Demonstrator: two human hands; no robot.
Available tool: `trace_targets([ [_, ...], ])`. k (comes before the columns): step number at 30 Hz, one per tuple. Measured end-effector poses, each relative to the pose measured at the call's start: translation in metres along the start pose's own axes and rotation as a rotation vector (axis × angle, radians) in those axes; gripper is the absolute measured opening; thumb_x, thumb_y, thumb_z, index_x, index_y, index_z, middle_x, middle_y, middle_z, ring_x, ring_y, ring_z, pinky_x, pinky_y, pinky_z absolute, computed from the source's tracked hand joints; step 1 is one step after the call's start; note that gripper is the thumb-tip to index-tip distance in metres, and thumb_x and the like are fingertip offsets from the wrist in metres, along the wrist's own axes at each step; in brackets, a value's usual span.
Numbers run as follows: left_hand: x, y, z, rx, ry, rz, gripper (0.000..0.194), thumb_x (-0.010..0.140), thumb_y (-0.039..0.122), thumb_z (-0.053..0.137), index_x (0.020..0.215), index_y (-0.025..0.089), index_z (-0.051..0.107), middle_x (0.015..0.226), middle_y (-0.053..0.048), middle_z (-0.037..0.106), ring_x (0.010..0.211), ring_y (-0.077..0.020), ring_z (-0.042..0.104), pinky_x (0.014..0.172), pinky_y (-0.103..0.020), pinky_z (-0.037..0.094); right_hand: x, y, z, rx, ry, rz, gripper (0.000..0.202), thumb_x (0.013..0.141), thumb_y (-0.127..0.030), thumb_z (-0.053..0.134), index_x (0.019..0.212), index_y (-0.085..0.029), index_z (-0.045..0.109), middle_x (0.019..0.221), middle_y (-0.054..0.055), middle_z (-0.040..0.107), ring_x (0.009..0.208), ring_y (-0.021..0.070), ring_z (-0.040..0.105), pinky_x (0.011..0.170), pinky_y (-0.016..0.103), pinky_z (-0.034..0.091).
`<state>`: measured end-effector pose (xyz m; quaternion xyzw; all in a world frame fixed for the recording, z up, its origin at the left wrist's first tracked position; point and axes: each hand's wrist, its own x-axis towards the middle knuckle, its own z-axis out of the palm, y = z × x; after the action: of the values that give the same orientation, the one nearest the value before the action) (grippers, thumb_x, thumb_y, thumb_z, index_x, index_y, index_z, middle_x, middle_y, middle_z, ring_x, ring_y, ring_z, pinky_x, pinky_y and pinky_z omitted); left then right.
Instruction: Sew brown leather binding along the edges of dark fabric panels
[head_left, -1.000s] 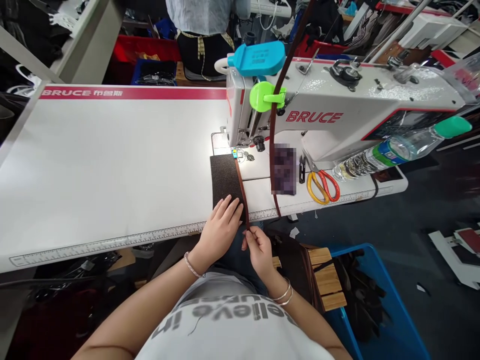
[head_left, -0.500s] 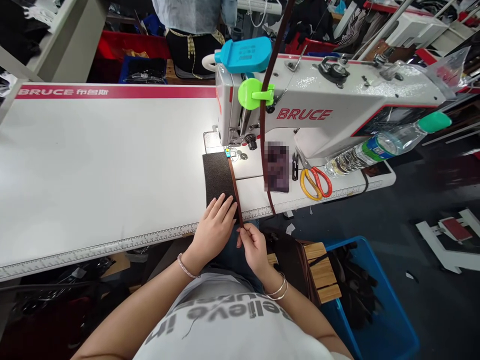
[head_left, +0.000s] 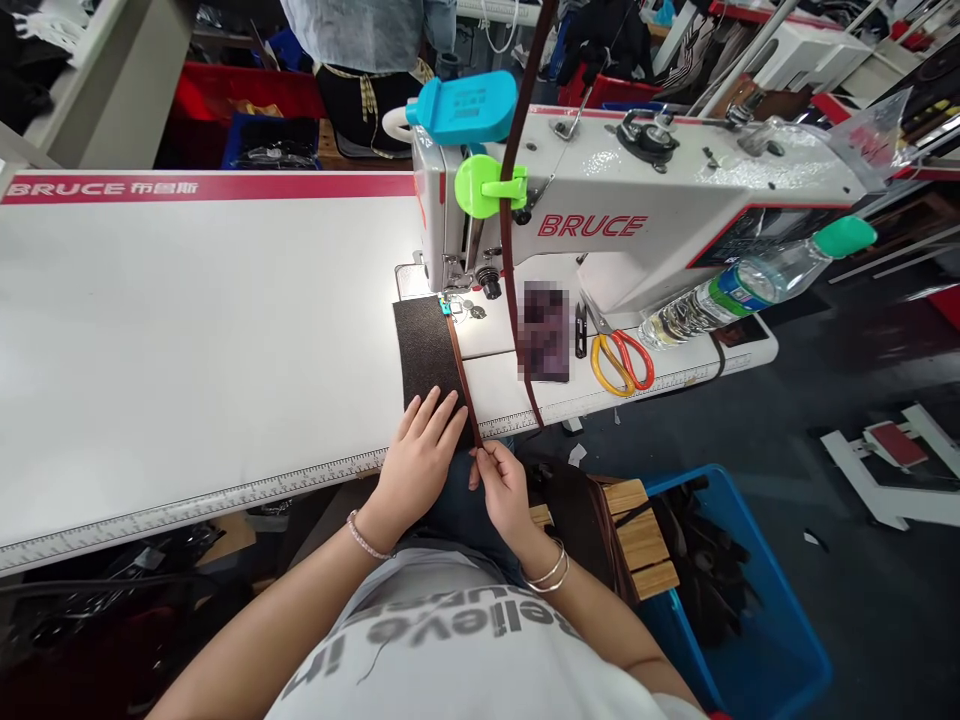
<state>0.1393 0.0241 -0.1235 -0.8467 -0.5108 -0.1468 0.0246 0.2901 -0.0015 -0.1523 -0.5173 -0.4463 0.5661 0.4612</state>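
A dark fabric piece [head_left: 426, 350] lies on the sewing table, its far end beside the needle area of the sewing machine [head_left: 592, 205]. Along its right edge runs a narrow brown strip [head_left: 462, 375]. My left hand [head_left: 421, 450] rests flat on the near part of the fabric, fingers stretched out. At the table's front edge, my right hand [head_left: 500, 485] pinches the near end of the strip between thumb and fingers. Another long brown strip [head_left: 508, 265] hangs down in front of the machine and reaches the table edge.
Scissors [head_left: 621, 362] with yellow and red handles, a small black thread snipper [head_left: 580, 330] and a water bottle [head_left: 757, 285] lie right of the needle. A blue bin [head_left: 780, 610] of dark pieces stands at the lower right, by a wooden stool [head_left: 641, 540]. Another person [head_left: 367, 40] is behind the table.
The whole view has shifted slightly, so the machine and table appear further left. Both hands keep nearly the same hold on the fabric and strip.
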Motion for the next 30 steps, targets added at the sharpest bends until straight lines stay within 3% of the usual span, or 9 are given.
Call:
trace_targets([
  [6,0.0009,0.0036,0.0004,-0.002,0.046,-0.028,0.038,0.096,0.025,0.047,0.129,0.01,0.059,0.142,-0.013,0.054,0.138,-0.0341,0.043,0.114,-0.052,0.037,0.001,0.0026,-0.0002,0.007,-0.011,0.007,0.032,0.093,-0.048,0.053,0.082,-0.018,0.059,0.054,-0.003,0.052,0.05,0.0115,0.051,0.052,0.024,0.042],
  [18,0.0021,0.0068,0.0058,0.022,0.057,-0.018,0.038,0.096,0.024,0.047,0.128,0.008,0.059,0.142,-0.014,0.054,0.137,-0.0351,0.043,0.113,-0.053,0.038,0.002,0.0029,-0.0008,0.005,0.003,-0.001,0.032,0.093,-0.047,0.053,0.076,-0.019,0.055,0.054,-0.003,0.052,0.05,0.0113,0.051,0.052,0.024,0.042],
  [30,0.0033,0.0034,0.0045,0.023,0.047,-0.019,0.037,0.097,0.024,0.046,0.128,0.01,0.059,0.144,-0.014,0.053,0.139,-0.0334,0.041,0.114,-0.052,0.037,0.0041,0.0019,-0.0003,0.016,0.012,0.004,0.032,0.091,-0.048,0.055,0.081,-0.019,0.059,0.053,-0.003,0.054,0.049,0.012,0.052,0.051,0.025,0.043],
])
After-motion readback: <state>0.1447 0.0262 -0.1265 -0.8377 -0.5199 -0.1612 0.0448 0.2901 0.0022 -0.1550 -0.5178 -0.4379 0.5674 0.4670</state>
